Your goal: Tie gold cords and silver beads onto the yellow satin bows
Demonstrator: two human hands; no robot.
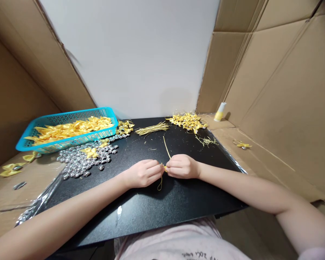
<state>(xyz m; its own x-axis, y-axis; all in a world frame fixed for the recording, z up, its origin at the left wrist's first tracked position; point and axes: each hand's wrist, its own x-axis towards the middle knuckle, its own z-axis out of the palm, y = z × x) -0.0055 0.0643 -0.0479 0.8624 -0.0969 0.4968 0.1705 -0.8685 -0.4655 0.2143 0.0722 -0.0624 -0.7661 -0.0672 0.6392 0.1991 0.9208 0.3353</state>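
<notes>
My left hand (145, 173) and my right hand (183, 166) meet over the middle of the black board, fingertips pinched together. Between them a small bit of a yellow ribbon bow (165, 168) shows; most of it is hidden by the fingers. A gold cord (166, 147) sticks up from behind my right hand's fingers, and a loop of the same cord (159, 185) hangs below my left fingertips. Left of my hands lies a pile of silver beads (81, 159), with a few yellow ribbon bows (90, 152) on top.
A turquoise basket (67, 142) of yellow bows stands at the left. Behind my hands lie a bundle of gold cords (151, 128) and a heap of bows with beads (188, 121). Cord scraps (207, 141) and a yellow-white cone (220, 112) are at the right. Cardboard walls (295, 90) flank the board.
</notes>
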